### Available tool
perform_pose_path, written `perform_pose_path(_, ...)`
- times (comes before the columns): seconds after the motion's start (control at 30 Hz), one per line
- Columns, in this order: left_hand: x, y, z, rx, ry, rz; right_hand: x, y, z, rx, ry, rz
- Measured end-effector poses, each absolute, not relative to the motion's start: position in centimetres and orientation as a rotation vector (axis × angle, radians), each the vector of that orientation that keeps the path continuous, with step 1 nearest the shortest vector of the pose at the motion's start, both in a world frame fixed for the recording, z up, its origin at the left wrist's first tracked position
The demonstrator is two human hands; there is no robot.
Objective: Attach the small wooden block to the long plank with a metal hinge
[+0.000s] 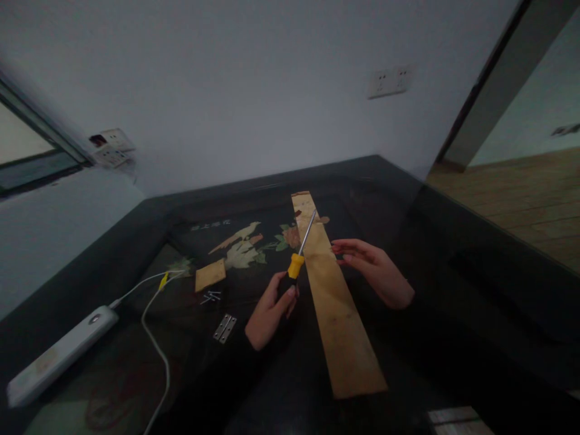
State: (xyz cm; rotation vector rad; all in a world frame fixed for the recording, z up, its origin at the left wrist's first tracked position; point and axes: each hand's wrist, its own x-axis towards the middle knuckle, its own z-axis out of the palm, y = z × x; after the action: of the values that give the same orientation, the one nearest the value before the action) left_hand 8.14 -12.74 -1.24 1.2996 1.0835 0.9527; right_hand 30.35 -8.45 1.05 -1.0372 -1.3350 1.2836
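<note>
My left hand (272, 308) is closed around the black and yellow handle of a screwdriver (296, 266). Its metal shaft points away from me and passes over a long wooden board (338, 302). The board lies lengthwise on the dark table, its near end toward me. At the board's right edge is my right hand (374, 269), fingers stretched out and thumb apart, with nothing seen in it. Whether its fingertips touch the board I cannot tell. Left of my left hand lie a metal hinge (225, 328), several screws (211, 296) and a small square wooden piece (210, 275).
A white power strip (63, 353) lies on the table's left side, with a white cable (158, 347) running toward me. The dark table (181, 208) has a bird and flower picture and meets a wall with sockets (388, 81). A pale object (460, 420) shows at the bottom right.
</note>
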Motion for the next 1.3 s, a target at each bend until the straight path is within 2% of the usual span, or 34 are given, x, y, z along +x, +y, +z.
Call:
perform_pose_path(0.33,8.5,-13.4,-1.7,1.260,1.065,0.972,29.4,-9.1,0.8,-1.039,-1.350,1.253)
perform_pose_path(0.6,10.1,-14.0,-2.0,1.308,0.945,0.947,28.6,-9.8,1.0,-1.118,-1.616,1.314)
perform_pose_path(0.8,10.5,-14.5,-2.7,1.399,1.039,0.955,27.8,-10.5,1.3,-1.067,-1.747,1.329)
perform_pose_path(1.07,11.0,-14.8,-1.9,1.386,0.908,1.050,28.0,-10.7,1.0,-1.060,-1.698,1.347)
perform_pose_path(1.3,10.7,-15.1,-2.0,1.515,0.863,0.950,28.2,-11.2,1.8,-1.042,-1.527,1.427)
